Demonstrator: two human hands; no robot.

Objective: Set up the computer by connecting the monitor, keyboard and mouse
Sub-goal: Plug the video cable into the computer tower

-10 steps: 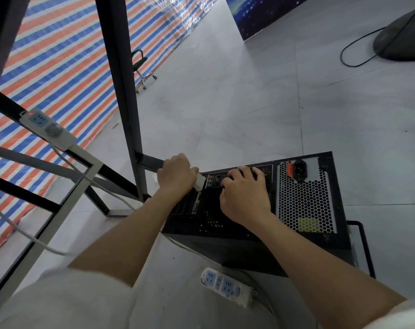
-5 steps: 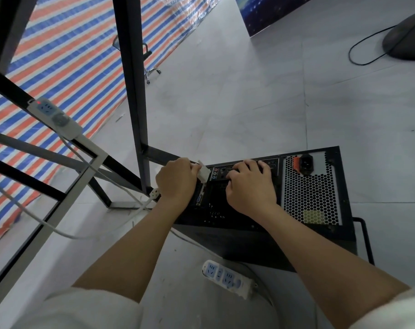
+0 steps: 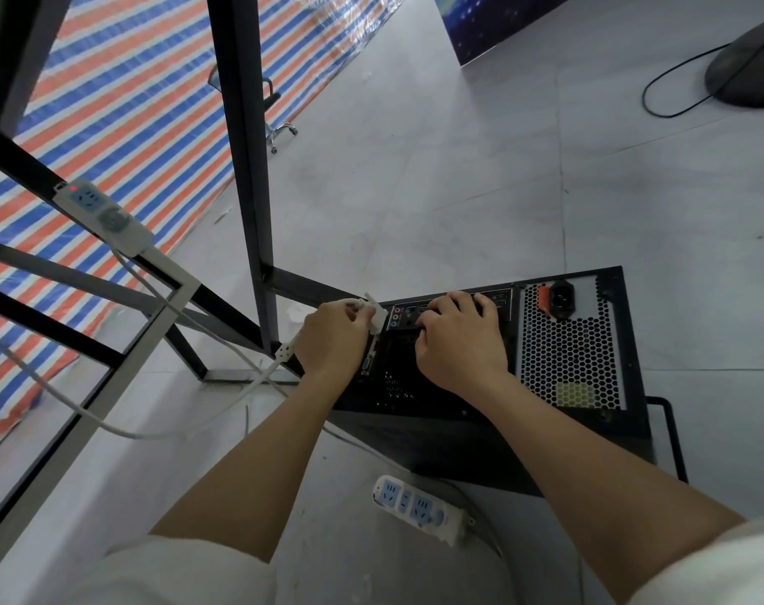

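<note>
A black computer tower [image 3: 572,369] stands on the grey floor with its rear panel facing up at me. My left hand [image 3: 332,338] grips a white cable connector [image 3: 376,318] at the panel's left edge, beside the coloured audio jacks [image 3: 397,317]. My right hand [image 3: 459,338] lies curled over the port area of the panel, its fingertips pressed among the sockets; what it holds is hidden. The power socket [image 3: 562,298] sits at the panel's far right above the honeycomb vent.
A black desk frame [image 3: 245,168] rises just left of the tower. A white power strip [image 3: 103,213] hangs on the frame, its cable trailing down. Another power strip [image 3: 417,508] lies on the floor near me. A dark round base with a cable [image 3: 747,67] sits far right.
The view has shifted slightly; my left hand has drawn the white connector a little up and left along the panel's edge. My right hand stays on the ports.
</note>
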